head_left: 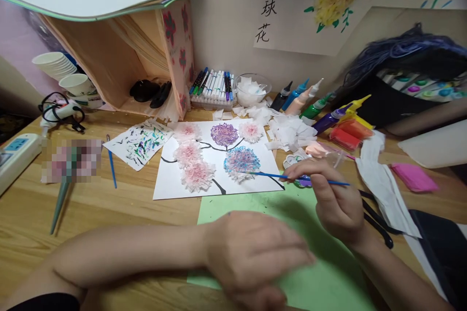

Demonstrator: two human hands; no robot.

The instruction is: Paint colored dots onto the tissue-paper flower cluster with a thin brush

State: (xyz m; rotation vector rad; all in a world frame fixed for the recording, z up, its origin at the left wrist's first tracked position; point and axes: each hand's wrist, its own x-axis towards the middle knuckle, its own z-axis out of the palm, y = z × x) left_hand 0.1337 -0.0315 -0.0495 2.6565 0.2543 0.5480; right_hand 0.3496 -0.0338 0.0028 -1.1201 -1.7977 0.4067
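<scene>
My right hand [337,199] is closed around a thin blue paintbrush [272,175], its tip touching or just above the lower edge of a blue-and-pink tissue flower [241,159]. That flower sits on a white sheet [175,175], with a purple flower [224,134], several pale pink tissue flowers [197,176] and dark painted stems. My left hand [260,255] hovers over a green sheet [306,233], back upward and slightly blurred. Its fingers stretch to the right, thumb apart, with nothing visible in them. A paint palette [303,181], partly hidden, lies behind my right fingers.
White tissue scraps [292,129] and upright paint bottles [297,97] line the back, beside a marker box [213,90]. At left are a paint-smeared paper [142,143], another brush [112,167] and a glue gun [60,114]. Black scissors handles [381,228] lie at right.
</scene>
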